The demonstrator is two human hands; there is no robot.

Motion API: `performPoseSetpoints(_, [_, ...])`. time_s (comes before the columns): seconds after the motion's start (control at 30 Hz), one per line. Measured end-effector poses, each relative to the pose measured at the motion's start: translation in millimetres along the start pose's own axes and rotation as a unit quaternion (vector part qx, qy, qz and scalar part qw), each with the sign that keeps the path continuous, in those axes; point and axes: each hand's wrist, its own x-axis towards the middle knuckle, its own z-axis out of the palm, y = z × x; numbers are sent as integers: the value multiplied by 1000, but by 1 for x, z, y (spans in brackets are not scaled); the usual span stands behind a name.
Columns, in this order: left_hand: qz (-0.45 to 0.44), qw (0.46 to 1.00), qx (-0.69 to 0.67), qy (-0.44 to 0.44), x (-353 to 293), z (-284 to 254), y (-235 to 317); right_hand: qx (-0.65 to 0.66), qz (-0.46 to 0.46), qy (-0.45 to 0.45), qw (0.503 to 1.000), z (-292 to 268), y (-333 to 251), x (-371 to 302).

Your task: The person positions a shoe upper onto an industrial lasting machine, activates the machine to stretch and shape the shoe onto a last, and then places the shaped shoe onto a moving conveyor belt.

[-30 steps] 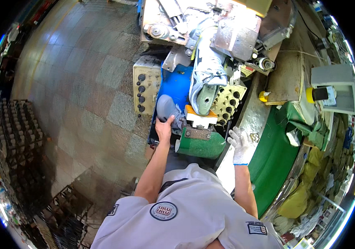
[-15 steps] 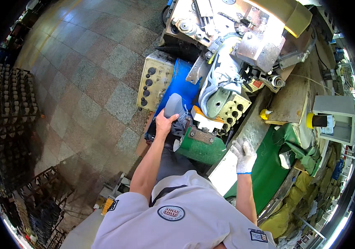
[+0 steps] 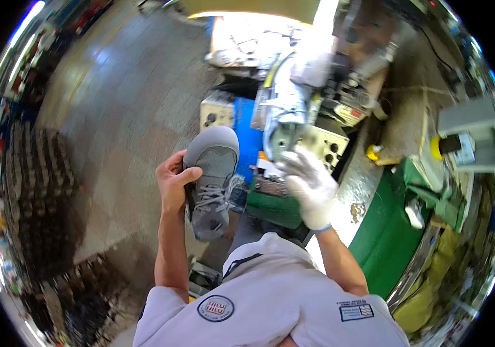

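Note:
A grey lace-up shoe [image 3: 212,159] is gripped by my bare left hand [image 3: 173,178]. Its toe points away from me, and the thumb lies over its side. My right hand [image 3: 311,188], in a white knitted glove, is slightly blurred, with its fingers stretched toward the machine. Just beyond those fingers a pale shoe [image 3: 289,104] sits in the machine, heel toward me, with a green shoe last [image 3: 282,137] showing in its opening. Whether the glove touches that shoe I cannot tell. Below the shoe is a rounded green machine part [image 3: 267,209].
Control boxes with black knobs [image 3: 215,114] flank a blue panel [image 3: 245,118]. A yellow lamp hood [image 3: 247,8] overhangs the machine. On the right are a green-covered bench [image 3: 383,231] and a grey bin [image 3: 475,136]. Dark loaded racks [image 3: 39,179] stand at left.
My left hand has brought the grey shoe nearer and leftward, away from the blue panel. My gloved right hand has moved from the bench side up and left to the machine.

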Motion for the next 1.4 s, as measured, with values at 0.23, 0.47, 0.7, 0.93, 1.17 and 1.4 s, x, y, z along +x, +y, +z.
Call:
performPoseSetpoints(0.23, [-76, 977, 22, -199, 8, 148, -65, 29, -19, 39, 999, -67, -47, 19])
performPoseSetpoints(0.47, [-166, 841, 357, -371, -57, 340, -159, 56, 36, 379, 923, -258, 18, -98])
performPoseSetpoints(0.7, [-201, 756, 346, -518, -113, 353, -184, 325, 19, 477, 816, -438, 130, -295])
performPoseSetpoints(0.93, [28, 774, 454, -440, -78, 331, -187, -275, 413, 588, 639, -548, 264, -408])
performPoseSetpoints(1.17, [291, 587, 715, -245, -59, 288, -151, -438, 484, 485, 583, -600, 250, -415])
performPoseSetpoints(1.4, [359, 506, 739, -262, -64, 279, -139, -229, 328, 675, 619, -779, 228, -283])
